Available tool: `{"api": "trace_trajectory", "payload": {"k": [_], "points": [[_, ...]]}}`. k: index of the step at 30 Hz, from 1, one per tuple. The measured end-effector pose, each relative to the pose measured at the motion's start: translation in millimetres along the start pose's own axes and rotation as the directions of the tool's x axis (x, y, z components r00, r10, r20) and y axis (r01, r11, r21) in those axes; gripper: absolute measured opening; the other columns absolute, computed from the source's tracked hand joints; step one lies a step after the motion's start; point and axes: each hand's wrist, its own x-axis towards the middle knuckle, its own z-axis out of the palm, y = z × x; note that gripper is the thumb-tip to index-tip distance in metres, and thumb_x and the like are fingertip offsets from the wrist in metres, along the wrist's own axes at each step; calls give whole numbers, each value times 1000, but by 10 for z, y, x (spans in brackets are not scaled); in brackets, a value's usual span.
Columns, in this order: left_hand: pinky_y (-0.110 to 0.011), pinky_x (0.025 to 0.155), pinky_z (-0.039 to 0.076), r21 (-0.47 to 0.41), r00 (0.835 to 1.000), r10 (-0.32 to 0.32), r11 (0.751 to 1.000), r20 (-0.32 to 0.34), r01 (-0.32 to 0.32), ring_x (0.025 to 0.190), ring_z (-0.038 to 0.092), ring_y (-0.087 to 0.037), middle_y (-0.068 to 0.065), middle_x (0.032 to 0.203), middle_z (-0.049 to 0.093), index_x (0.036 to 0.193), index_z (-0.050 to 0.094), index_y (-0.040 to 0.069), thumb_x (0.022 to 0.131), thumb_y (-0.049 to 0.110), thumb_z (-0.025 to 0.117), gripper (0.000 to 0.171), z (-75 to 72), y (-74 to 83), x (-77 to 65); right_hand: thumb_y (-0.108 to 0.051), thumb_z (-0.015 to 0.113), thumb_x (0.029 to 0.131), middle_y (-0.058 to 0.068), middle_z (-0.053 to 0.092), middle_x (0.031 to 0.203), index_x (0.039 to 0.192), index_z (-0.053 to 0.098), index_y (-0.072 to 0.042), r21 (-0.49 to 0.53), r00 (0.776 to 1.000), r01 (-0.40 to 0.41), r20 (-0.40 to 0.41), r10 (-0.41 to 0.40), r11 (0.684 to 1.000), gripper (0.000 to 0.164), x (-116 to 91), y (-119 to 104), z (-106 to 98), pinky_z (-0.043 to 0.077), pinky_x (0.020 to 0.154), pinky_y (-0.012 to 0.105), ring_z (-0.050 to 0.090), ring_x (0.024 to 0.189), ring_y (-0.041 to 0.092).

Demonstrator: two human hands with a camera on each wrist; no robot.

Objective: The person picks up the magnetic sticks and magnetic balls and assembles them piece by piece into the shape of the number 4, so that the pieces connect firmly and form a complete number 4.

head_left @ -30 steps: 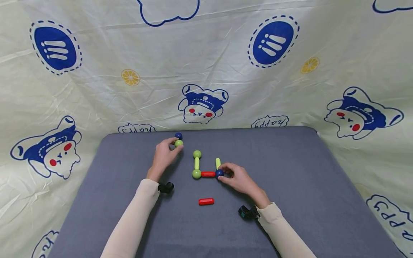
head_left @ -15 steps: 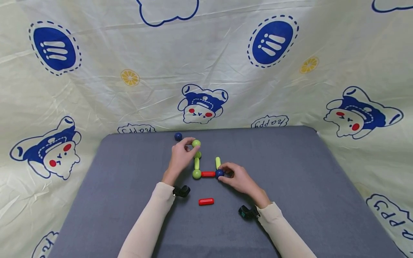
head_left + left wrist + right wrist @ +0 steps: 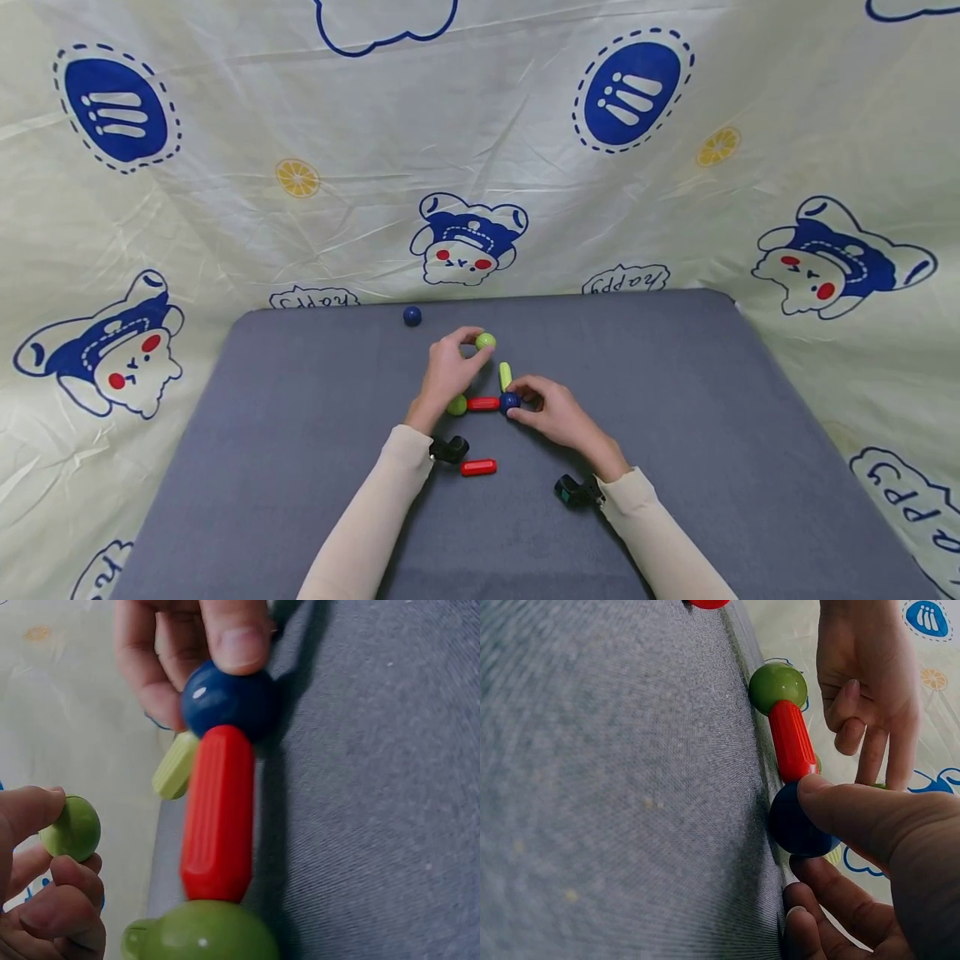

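Observation:
My left hand (image 3: 447, 372) pinches a green ball (image 3: 486, 342) between thumb and fingers, close to the far end of a yellow-green rod (image 3: 505, 377). That rod runs away from a dark blue ball (image 3: 510, 402), which my right hand (image 3: 557, 412) grips with thumb and fingertips. A red rod (image 3: 217, 814) joins the blue ball to another green ball (image 3: 778, 688) at the left corner. In the head view my left hand covers the rod and ball that stand beyond this corner.
A loose red rod (image 3: 478, 467) lies on the grey table (image 3: 675, 375), nearer to me. At the table's far edge sits a second dark blue ball (image 3: 412, 316). A printed cloth (image 3: 360, 125) hangs behind.
My left hand has picked up the green ball beside the far blue ball and carried it rightward to the yellow-green rod. My right hand stays on its blue ball.

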Motion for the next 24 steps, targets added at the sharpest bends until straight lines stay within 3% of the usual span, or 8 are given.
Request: {"api": "trace_trajectory", "payload": {"k": [2, 5, 8, 12, 15, 24], "points": [[-45, 89, 53, 14, 1000, -2, 1000, 21, 2, 111, 67, -34, -14, 121, 72, 130, 68, 6, 98, 29, 72, 40, 25, -1, 10, -20, 78, 93, 5, 70, 110, 120, 70, -12, 4, 1000, 1, 2, -1, 1000, 29, 2, -4, -4, 52, 81, 33, 64, 99, 20], [-48, 96, 53, 40, 998, -9, 999, 61, 7, 116, 66, -34, -14, 122, 72, 130, 68, 7, 98, 29, 72, 39, 45, -10, 32, -19, 78, 93, 5, 70, 111, 120, 70, -13, 13, 1000, -3, 4, 3, 1000, 29, 1, -1, -7, 52, 81, 33, 64, 99, 19], [-42, 90, 55, 69, 994, -22, 998, 104, 14, 104, 69, -27, -13, 124, 72, 132, 68, 8, 99, 31, 71, 40, 52, -27, 60, -19, 78, 93, 5, 70, 111, 121, 70, -13, 13, 1000, -8, 6, 8, 1000, 29, 1, 5, -8, 52, 81, 33, 64, 99, 20], [-32, 64, 54, 46, 984, -45, 998, 172, 37, 70, 68, -18, -12, 124, 70, 135, 65, 8, 99, 32, 70, 43, 41, -55, 99, -20, 78, 94, 5, 70, 111, 121, 70, -13, 9, 1000, -7, 12, 7, 1000, 29, -2, 12, -10, 52, 81, 33, 64, 99, 20], [-28, 52, 49, 23, 972, -46, 999, 229, 42, 56, 62, -15, -13, 125, 69, 138, 63, 9, 100, 32, 68, 45, 27, -71, 129, -20, 77, 94, 5, 69, 112, 121, 70, -13, 16, 1000, -10, 13, 9, 1000, 29, -8, 11, -14, 52, 81, 34, 63, 100, 19], [-25, 53, 47, 63, 946, -23, 998, 324, 2, 54, 59, -13, -12, 127, 68, 140, 62, 8, 103, 28, 65, 42, 8, -45, 201, -21, 77, 94, 4, 69, 111, 122, 70, -13, 10, 1000, -9, 13, 9, 1000, 30, -7, 15, -17, 51, 79, 31, 63, 98, 17]]}}
